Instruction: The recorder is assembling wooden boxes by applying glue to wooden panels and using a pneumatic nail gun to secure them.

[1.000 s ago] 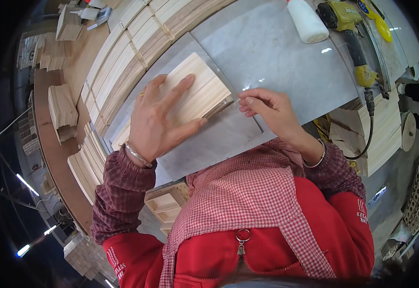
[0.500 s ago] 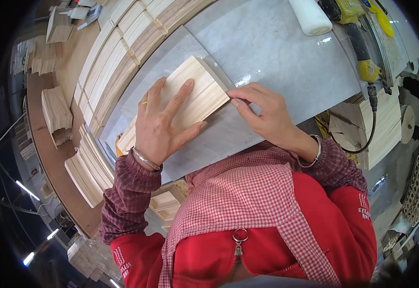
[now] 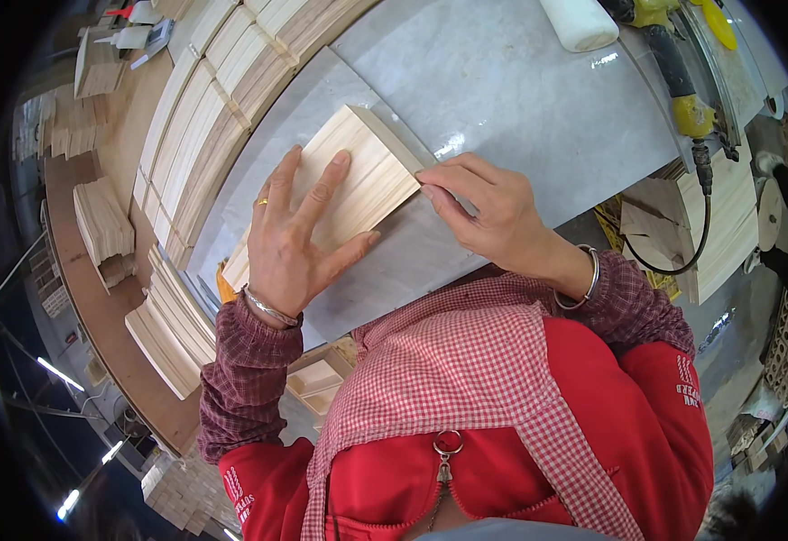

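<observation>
Your left hand (image 3: 296,236) is lying flat with fingers spread wide on the pale wooden block (image 3: 358,180); your right hand (image 3: 488,215) is pinching the block's near right corner with curled fingertips, gripping nothing else; the block is resting on the grey marbled table (image 3: 520,99), just in front of you; bundled wooden slats (image 3: 213,108) are lying beside it to your left; a yellow power tool (image 3: 682,90) is sitting well apart on your right.

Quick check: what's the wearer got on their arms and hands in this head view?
Both hands bare, no gloves. Left hand: a gold ring on one finger, a silver bangle at the wrist. Right hand: a silver bangle at the wrist. Both forearms wear dark red-checked sleeves with gathered cuffs.
</observation>
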Demonstrator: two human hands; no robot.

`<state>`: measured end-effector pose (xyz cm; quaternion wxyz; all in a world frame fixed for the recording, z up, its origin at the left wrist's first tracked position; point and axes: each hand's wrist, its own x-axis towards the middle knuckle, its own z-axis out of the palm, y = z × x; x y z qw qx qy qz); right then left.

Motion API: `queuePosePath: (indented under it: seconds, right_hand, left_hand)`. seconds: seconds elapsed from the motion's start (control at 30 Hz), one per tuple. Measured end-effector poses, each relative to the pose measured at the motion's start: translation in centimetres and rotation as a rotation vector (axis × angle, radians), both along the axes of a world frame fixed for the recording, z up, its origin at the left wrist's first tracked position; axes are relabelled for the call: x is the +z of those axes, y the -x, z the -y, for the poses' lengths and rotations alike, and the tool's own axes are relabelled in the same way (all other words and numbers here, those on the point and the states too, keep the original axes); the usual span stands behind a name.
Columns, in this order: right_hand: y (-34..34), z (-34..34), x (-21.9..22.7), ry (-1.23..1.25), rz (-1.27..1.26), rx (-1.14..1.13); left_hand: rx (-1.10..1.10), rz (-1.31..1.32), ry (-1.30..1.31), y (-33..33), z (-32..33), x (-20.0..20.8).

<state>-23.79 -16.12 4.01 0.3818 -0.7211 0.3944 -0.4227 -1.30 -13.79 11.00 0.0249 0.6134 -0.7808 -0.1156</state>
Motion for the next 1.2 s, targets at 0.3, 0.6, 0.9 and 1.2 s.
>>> queuePosePath:
  seconds: [0.3, 0.6, 0.9, 1.2]
  right_hand:
    - [-0.1, 0.4, -0.6, 0.113, 0.011, -0.017]
    - [0.0, 0.2, -0.5, 0.02, 0.061, -0.009]
    - [-0.2, 0.3, -0.1, 0.067, 0.028, 0.054]
    - [-2.9, 2.3, 0.2, 0.183, -0.094, 0.014]
  left_hand:
    - [-0.02, 0.032, 0.05, 0.1, -0.1, -0.1]
    - [0.013, -0.04, 0.017, 0.2, 0.1, -0.2]
    - [-0.016, -0.122, 0.032, -0.2, -0.4, -0.2]
    - [0.037, -0.182, 0.021, -0.9, -0.5, -0.9]
